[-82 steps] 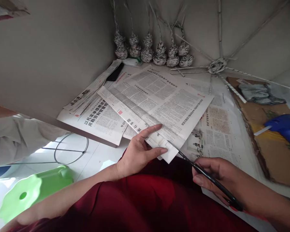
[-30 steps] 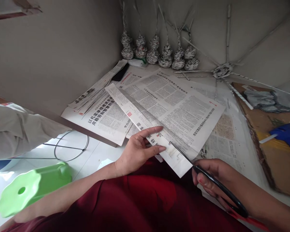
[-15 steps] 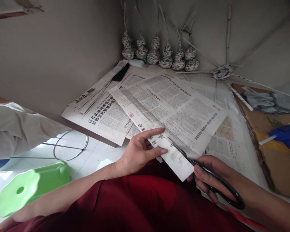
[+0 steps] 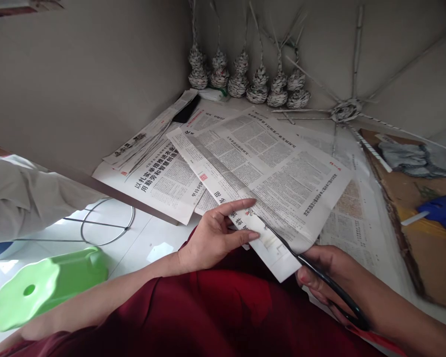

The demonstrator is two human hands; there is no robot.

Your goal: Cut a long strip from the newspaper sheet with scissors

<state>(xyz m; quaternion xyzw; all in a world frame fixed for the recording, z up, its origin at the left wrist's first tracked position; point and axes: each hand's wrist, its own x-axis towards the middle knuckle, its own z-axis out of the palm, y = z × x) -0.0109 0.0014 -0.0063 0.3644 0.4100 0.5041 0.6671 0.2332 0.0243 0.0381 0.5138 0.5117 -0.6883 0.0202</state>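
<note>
A folded newspaper sheet (image 4: 275,173) lies across the table edge above my red-clad lap. My left hand (image 4: 215,238) pinches its near left strip, index finger stretched along the paper. My right hand (image 4: 330,282) grips black-handled scissors (image 4: 312,275), whose blades point up-left into the sheet near its bottom corner, beside my left fingertips. A cut line runs lengthwise up the sheet.
More newspapers (image 4: 159,183) cover the table. Several woven paper gourds (image 4: 245,82) and a spoked paper weave (image 4: 344,110) stand at the back wall. A cardboard board (image 4: 423,238) with a blue glue gun (image 4: 444,210) lies right. A green stool (image 4: 44,287) and a wire ring (image 4: 104,225) sit on the floor left.
The scissors have worked further into the sheet along the cut line, and the sheet has shifted slightly right. My left hand keeps its hold on the strip.
</note>
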